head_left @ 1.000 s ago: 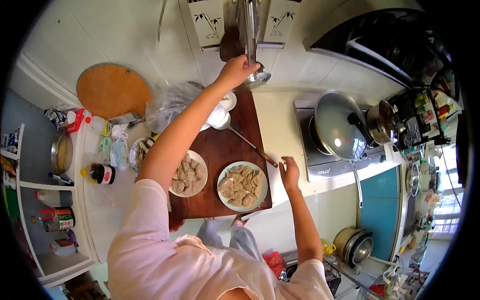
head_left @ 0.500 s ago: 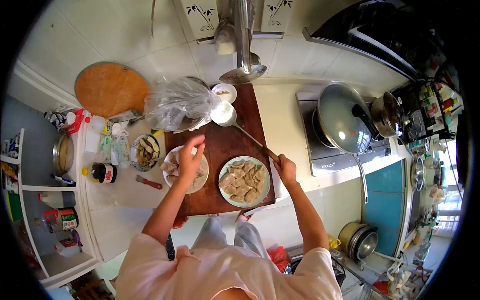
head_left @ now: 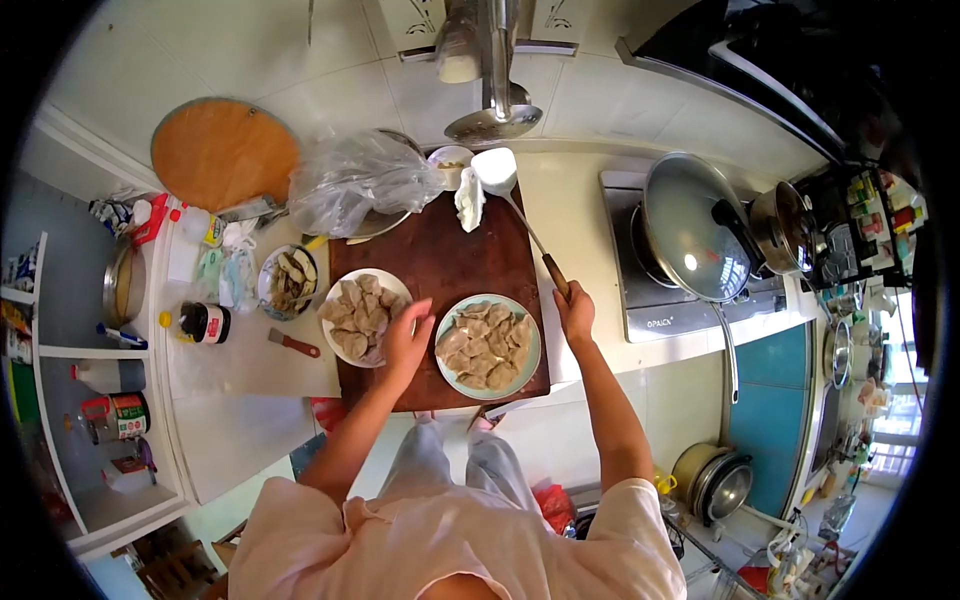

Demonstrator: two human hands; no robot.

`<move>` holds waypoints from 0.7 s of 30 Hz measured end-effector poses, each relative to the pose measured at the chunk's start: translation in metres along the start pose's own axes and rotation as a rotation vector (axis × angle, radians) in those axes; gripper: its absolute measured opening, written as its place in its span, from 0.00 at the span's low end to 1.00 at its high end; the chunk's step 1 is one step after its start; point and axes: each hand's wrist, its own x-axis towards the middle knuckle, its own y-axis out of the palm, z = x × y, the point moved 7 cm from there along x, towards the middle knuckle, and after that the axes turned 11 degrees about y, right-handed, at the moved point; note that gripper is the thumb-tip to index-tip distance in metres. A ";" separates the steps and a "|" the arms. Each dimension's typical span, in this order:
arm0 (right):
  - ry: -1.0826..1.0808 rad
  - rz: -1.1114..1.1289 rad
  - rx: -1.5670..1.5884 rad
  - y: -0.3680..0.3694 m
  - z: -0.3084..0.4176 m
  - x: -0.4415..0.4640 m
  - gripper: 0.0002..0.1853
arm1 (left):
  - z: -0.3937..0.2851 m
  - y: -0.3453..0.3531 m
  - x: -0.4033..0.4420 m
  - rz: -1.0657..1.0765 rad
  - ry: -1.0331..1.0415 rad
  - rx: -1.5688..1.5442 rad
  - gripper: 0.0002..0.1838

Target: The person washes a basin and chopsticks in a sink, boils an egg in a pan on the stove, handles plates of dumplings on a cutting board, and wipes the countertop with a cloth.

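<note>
My right hand (head_left: 576, 310) is closed round the wooden handle of a spatula (head_left: 495, 172), whose pale blade is raised near the back edge of the dark wooden board (head_left: 430, 245). Beside the blade is a white crumpled piece (head_left: 469, 200). My left hand (head_left: 408, 335) is empty with its fingers apart, between two plates of dumplings. The left plate of dumplings (head_left: 362, 314) touches or lies just beside that hand; the right plate of dumplings (head_left: 486, 347) stands near the board's front edge.
A lidded wok (head_left: 690, 230) and a small pot (head_left: 778, 228) stand on the stove at right. A plastic bag (head_left: 360, 185) covers a pan behind the board. Ladles (head_left: 493, 122) hang above. A bowl (head_left: 288, 282), a scraper (head_left: 294, 343) and bottles are at left.
My left hand came down from the hanging utensils to beside the plates. My right hand took hold of the spatula and lifted its blade off the board, away from the white piece.
</note>
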 end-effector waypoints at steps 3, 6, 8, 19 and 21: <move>-0.024 0.037 -0.008 -0.009 -0.004 -0.014 0.12 | -0.008 0.015 0.062 0.012 0.113 0.100 0.25; -0.017 0.094 -0.049 -0.018 -0.009 -0.027 0.11 | -0.010 0.036 0.119 -0.062 0.223 0.214 0.32; -0.010 0.109 -0.042 -0.023 -0.011 -0.034 0.11 | 0.007 0.060 0.145 -0.111 0.228 0.241 0.32; 0.118 0.102 0.138 -0.050 -0.036 -0.017 0.12 | 0.075 0.066 0.195 -0.058 0.178 0.519 0.06; 0.018 0.034 0.051 -0.041 -0.024 0.011 0.12 | 0.079 0.066 0.192 -0.061 0.125 0.444 0.07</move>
